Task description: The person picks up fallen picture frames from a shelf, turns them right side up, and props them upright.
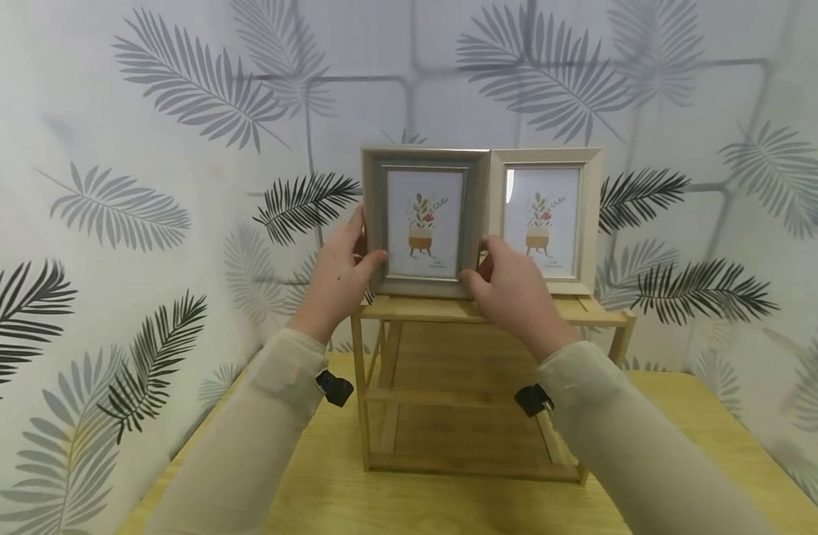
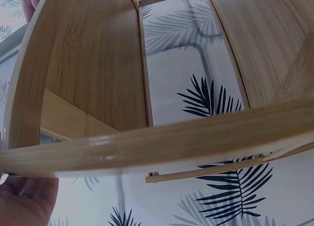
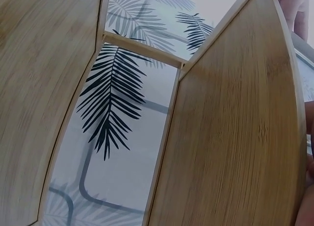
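The left hand [image 1: 338, 279] and right hand [image 1: 512, 290] grip the darker frame [image 1: 424, 223] at its 8 and 4 o'clock edges, apparently steadying it upright atop the rack [image 1: 415, 308], with the paler frame [image 1: 545, 219] just beside it at 3 o'clock.

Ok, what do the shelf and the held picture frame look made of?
Shelf: probably bamboo or pale wood, smooth and slightly glossy; fine straight grain shows.
Picture frame: painted wood or plastic, can't tell which; smooth moulding, no visible grain, shiny metallic-looking trim.
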